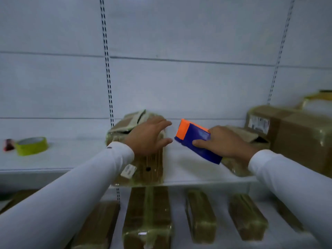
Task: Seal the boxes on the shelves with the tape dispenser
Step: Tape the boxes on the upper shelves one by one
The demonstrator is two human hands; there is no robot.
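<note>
Your left hand (pixel 149 135) rests with straight fingers on the open-flapped box (pixel 136 150) on the shelf (pixel 53 159). Just right of that box, your right hand (pixel 224 142) grips a blue-and-orange packet (pixel 195 141). A tape roll (pixel 31 146) lies well left.

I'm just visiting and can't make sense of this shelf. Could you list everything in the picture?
open box: one, brown, flaps up, middle of the upper shelf, under the left hand.
blue packet: one, blue with an orange end, held above the shelf between two boxes.
low box: one, brown, flap open, behind the right hand.
big box: one, brown, white label, far right of the shelf.
tape roll: one, yellow-green, left end of the shelf.
red thing: one, small, beside the roll; too blurred to name.
taped boxes: at least four, brown, lower shelf.
upper shelf: one, white.
left hand: fingers spread, resting on the open box.
right hand: grips the blue packet.
</note>
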